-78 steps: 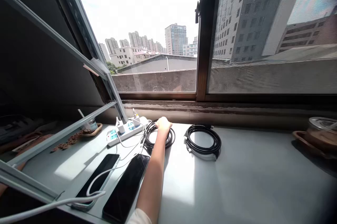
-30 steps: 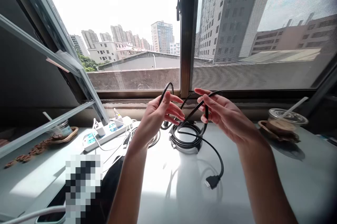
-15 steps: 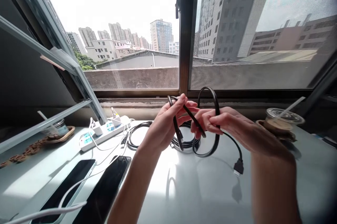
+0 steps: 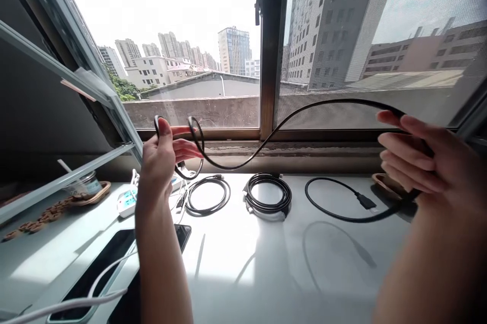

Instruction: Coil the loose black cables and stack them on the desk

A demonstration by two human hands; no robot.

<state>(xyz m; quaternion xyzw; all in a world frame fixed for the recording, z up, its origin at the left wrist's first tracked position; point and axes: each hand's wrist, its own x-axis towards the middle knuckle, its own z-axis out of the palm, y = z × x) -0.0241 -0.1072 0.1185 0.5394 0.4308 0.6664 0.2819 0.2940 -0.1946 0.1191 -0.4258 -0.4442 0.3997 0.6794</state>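
A black HDMI cable (image 4: 342, 101) stretches in the air between my two hands. At the left, my left hand (image 4: 159, 154) is closed on one stretch of it between thumb and fingers. Small loops of the cable hang around those fingers. On the far right, my right hand (image 4: 422, 156) has its fingers curled around the cable. Below that hand, one end bends in an arc above the table, and its plug (image 4: 365, 201) points right. Between and beyond the hands, two coiled black cables lie on the table: a thin coil (image 4: 205, 213) and a thicker coil (image 4: 268, 208).
On the left are a white power strip (image 4: 126, 203), a phone (image 4: 99, 263) and a second phone (image 4: 183, 235) partly behind my left arm. A white cord (image 4: 76, 303) crosses them. A cup (image 4: 87, 184) stands further back. The window (image 4: 190, 111) borders the table's far edge.
My hands have moved well apart, the left one leftward and the right one rightward. The cable's bunched loops have opened into a long span between them.
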